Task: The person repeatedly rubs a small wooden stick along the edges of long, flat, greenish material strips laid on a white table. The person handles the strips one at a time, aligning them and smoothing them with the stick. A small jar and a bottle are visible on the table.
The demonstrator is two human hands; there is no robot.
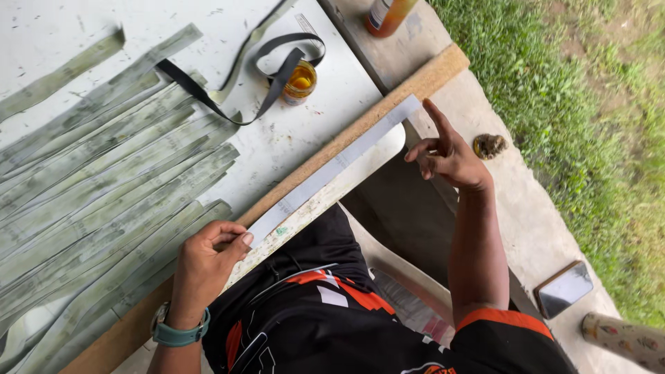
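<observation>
Outdoors, a white surface [291,138] stands on a concrete slab beside grass [575,90]. Nearest, the person's black shirt with orange trim fills the bottom of the view. The left hand [208,260], with a teal watch [176,336] at the wrist, pinches the near end of a long pale strip [332,170] between thumb and fingers. That strip lies along a wooden board [388,104] at the surface's edge and runs away to the upper right. The right hand [447,156] hangs off the surface's edge, loosely curled with the index finger stretched out toward the strip's far end; it holds nothing, and whether the fingertip touches the strip I cannot tell. To the left, many greenish strips [104,187] lie fanned over the surface. Farther off, a black band [270,76] loops around a small jar [300,82] of amber liquid. A phone [564,289] lies on the concrete at right, and a bottle [389,14] stands at the top.
</observation>
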